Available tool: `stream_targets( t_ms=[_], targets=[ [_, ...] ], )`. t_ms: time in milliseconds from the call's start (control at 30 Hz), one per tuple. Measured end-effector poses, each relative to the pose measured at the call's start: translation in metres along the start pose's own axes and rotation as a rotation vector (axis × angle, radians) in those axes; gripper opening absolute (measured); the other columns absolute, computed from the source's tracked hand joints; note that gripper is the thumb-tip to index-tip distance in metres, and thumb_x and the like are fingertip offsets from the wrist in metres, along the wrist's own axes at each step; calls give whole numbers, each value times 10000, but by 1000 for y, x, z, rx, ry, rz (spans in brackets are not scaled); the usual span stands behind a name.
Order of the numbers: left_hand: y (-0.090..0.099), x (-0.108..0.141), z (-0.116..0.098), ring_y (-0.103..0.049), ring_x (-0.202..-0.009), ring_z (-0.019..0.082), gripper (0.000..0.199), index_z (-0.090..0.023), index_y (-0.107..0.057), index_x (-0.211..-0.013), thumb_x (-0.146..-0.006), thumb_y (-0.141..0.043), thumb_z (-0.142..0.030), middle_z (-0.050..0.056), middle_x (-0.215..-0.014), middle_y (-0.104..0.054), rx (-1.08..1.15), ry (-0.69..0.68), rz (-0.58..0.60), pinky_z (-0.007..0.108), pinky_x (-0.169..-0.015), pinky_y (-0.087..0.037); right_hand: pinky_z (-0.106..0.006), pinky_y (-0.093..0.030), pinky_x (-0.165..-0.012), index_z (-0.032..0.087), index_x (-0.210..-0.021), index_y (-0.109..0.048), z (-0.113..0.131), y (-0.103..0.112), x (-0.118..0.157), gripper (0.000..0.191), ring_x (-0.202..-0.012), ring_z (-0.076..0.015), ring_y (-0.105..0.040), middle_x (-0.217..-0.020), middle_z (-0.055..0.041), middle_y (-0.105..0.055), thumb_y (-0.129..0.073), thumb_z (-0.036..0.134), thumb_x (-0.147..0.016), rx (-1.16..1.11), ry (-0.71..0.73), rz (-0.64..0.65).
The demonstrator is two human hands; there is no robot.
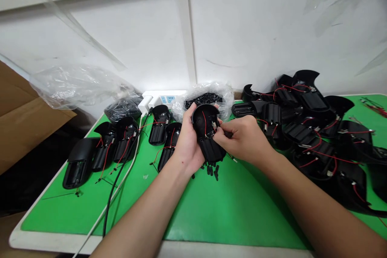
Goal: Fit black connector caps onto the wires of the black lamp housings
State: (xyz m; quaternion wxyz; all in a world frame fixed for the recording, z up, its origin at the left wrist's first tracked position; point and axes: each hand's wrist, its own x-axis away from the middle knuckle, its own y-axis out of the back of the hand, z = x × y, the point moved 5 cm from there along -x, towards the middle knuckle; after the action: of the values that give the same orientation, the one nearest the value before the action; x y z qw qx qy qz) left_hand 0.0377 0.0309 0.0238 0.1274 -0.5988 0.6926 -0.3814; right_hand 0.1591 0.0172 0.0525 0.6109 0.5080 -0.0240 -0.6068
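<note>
My left hand (188, 141) is wrapped round a black plastic housing (208, 149) with a battery compartment and a red wire, holding it tilted above the green mat. The fingers of my right hand (238, 137) are pinched together at the housing's right side, beside a small metal-coloured part (214, 125). Whatever sits between those fingertips is too small to make out. Just below the housing, several small black pieces (211, 169) lie on the mat. Behind it stands a clear plastic bag (225, 92) full of small black parts.
More wired black housings (311, 96) are heaped at the right. Several others (125, 141) stand at the left. A white power strip (165, 98) with plugs is at the back, its cables (121, 185) crossing the green mat (229, 217). A cardboard box (33, 100) borders the table's left.
</note>
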Motion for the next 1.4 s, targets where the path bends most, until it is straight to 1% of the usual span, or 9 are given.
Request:
stream_targets(
  t_ms=[133, 233, 400, 600, 767, 933, 1100, 1233, 1400],
  targets=[
    [0, 0, 1, -735, -839, 200, 528, -163, -743, -1144, -902, -592, -607, 77, -890, -756, 8, 15, 3, 314, -807, -591, -261, -155, -497, 168, -496, -303, 1, 1, 0, 420, -455, -43, -191, -503, 50, -202, -533, 200, -846, 4, 24, 13],
    [-3, 0, 1, -739, -849, 205, 525, -162, -747, -1130, -910, -578, -607, 82, -898, -760, 12, 14, 17, 318, -814, -591, -259, -158, -494, 167, -488, -312, 1, 1, 0, 422, -453, -44, -191, -492, 49, -213, -540, 200, -842, 15, 18, -8],
    [-7, 2, 0, -746, -880, 239, 533, -129, -761, -1048, -902, -556, -599, 114, -898, -765, 56, 8, 57, 341, -815, -593, -254, -183, -500, 167, -498, -388, 0, 1, -1, 359, -467, -59, -224, -480, 44, -267, -541, 199, -821, 35, 13, -10],
    [-2, 1, 3, -752, -907, 296, 593, -142, -767, -1055, -873, -570, -670, 114, -838, -757, 66, 26, 8, 380, -795, -601, -271, -210, -513, 178, -482, -381, -1, 1, -2, 369, -475, -74, -237, -469, 31, -316, -537, 204, -815, 47, -22, 24],
    [-1, 1, 1, -751, -944, 303, 555, -146, -755, -1033, -848, -622, -652, 108, -845, -753, 88, 34, -28, 383, -815, -604, -268, -211, -514, 176, -501, -402, 0, 1, 1, 359, -482, -77, -242, -478, 32, -317, -540, 215, -829, 59, -12, -21],
    [-3, 3, 0, -750, -938, 299, 546, -143, -741, -1024, -854, -610, -646, 109, -853, -753, 77, 38, -37, 387, -808, -604, -261, -211, -517, 172, -528, -428, 2, 2, 0, 331, -489, -76, -246, -491, 36, -319, -537, 215, -838, 49, -1, -30],
    [-4, 3, 1, -750, -910, 285, 500, -154, -739, -991, -838, -631, -617, 101, -846, -753, 84, 34, -33, 381, -794, -604, -268, -199, -515, 181, -526, -382, 0, 1, -2, 339, -483, -75, -252, -495, 43, -291, -544, 218, -821, 8, -41, 29],
    [-3, 3, 1, -748, -900, 281, 471, -160, -737, -950, -818, -647, -603, 92, -815, -745, 80, 34, -44, 380, -795, -601, -270, -212, -525, 189, -550, -361, -2, 1, -2, 332, -481, -76, -295, -507, 40, -315, -548, 244, -819, -22, -72, 74],
    [-4, 3, 3, -743, -906, 272, 429, -162, -715, -918, -817, -641, -572, 91, -850, -746, 118, 44, -23, 382, -818, -596, -279, -217, -544, 193, -596, -415, -8, -3, -3, 259, -506, -91, -342, -526, 37, -368, -534, 266, -814, -40, -152, 198]
  ],
)
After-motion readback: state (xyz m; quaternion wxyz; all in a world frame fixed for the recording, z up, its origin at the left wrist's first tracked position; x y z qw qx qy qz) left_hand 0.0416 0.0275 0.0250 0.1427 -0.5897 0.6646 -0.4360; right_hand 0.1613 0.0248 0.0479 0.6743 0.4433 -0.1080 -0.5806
